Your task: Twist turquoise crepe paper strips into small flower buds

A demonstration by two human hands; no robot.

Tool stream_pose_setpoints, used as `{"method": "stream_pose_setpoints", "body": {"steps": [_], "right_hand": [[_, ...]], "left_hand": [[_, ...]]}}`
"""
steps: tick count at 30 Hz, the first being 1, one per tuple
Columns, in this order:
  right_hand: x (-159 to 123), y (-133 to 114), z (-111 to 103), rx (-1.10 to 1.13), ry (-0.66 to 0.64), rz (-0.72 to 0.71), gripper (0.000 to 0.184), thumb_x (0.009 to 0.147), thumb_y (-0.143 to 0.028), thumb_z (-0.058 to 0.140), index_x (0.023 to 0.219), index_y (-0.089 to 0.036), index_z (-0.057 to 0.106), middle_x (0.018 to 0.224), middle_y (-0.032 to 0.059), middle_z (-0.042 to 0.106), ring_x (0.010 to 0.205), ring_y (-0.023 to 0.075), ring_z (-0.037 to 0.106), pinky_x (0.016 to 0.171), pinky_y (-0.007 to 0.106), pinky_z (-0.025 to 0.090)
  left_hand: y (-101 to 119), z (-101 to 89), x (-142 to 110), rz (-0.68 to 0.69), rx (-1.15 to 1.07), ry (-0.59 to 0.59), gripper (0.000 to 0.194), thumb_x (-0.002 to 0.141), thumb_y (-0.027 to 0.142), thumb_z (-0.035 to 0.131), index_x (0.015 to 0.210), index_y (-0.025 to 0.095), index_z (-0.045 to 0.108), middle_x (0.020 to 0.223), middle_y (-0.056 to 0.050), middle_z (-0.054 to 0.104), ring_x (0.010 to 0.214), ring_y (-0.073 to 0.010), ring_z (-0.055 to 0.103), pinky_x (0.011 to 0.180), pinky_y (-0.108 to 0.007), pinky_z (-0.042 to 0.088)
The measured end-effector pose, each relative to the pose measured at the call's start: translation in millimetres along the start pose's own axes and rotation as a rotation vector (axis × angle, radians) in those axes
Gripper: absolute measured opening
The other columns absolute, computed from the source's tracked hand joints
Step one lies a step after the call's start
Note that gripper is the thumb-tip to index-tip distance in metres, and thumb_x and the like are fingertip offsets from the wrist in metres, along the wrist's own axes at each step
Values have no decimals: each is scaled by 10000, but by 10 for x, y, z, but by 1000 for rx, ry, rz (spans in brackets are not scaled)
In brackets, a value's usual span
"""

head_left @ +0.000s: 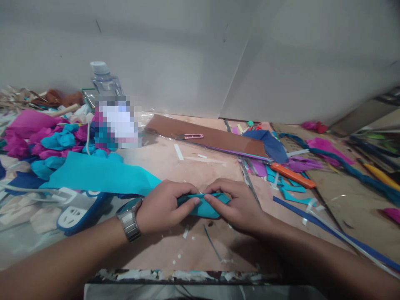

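Note:
A turquoise strip of soft sheet material (103,174), fabric or paper, lies across the left of the table and runs under my left hand (167,204). Its near end is folded over between my two hands. My left thumb and fingers pinch the folded edge, and a metal-banded watch (129,221) is on that wrist. Close beside it, my right hand (239,204) pinches the same edge, thumb toward me and fingers behind. The fingertips behind the fold are partly hidden.
Crumpled pink and turquoise pieces (46,137) heap at the left, beside a power strip (75,212) and a clear bottle (106,83). Pink-handled thread snips (192,136) rest on a brown sheet (218,139). An orange utility knife (293,176) lies among scraps at right. A wall (175,54) stands behind.

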State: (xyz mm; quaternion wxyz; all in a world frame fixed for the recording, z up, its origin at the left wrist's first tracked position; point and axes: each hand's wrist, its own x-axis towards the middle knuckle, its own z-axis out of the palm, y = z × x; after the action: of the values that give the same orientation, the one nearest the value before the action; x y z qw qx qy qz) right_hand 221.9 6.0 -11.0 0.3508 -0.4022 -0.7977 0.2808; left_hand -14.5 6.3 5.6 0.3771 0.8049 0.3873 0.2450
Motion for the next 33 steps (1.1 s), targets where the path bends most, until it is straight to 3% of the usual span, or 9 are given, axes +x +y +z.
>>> {"method": "stream_pose_setpoints", "body": {"steps": [12, 18, 23, 33], "right_hand": [[-12, -2, 21, 19, -11, 10, 96, 952, -275, 696, 954, -213, 770, 894, 24, 801, 789, 155, 746, 762, 259, 576], [-17, 19, 25, 15, -9, -22, 80, 948, -267, 713, 953, -218, 776, 880, 15, 799, 783, 144, 748, 750, 247, 572], [-15, 1, 16, -16, -21, -118, 93, 966, -253, 693, 1006, -217, 769, 900, 32, 801, 826, 157, 750, 750, 262, 572], [-17, 21, -1, -35, -41, -182, 109, 980, -223, 659, 1028, -230, 756, 921, 35, 802, 855, 168, 738, 754, 286, 569]], "left_hand": [[3, -11, 19, -36, -92, -5, 328, 1050, 343, 535, 926, 178, 789, 834, -6, 770, 738, -127, 662, 701, -238, 461], [-20, 4, 15, -92, -133, -59, 192, 984, 324, 647, 984, 193, 788, 909, 3, 784, 827, -141, 686, 758, -233, 473], [-42, 18, 32, -108, -113, -91, 292, 1016, 361, 587, 868, 162, 742, 804, -1, 725, 762, -136, 642, 710, -237, 447], [-33, -25, 45, -171, -252, -154, 205, 977, 258, 544, 898, 166, 709, 850, 7, 697, 813, -145, 610, 756, -243, 458]]}}
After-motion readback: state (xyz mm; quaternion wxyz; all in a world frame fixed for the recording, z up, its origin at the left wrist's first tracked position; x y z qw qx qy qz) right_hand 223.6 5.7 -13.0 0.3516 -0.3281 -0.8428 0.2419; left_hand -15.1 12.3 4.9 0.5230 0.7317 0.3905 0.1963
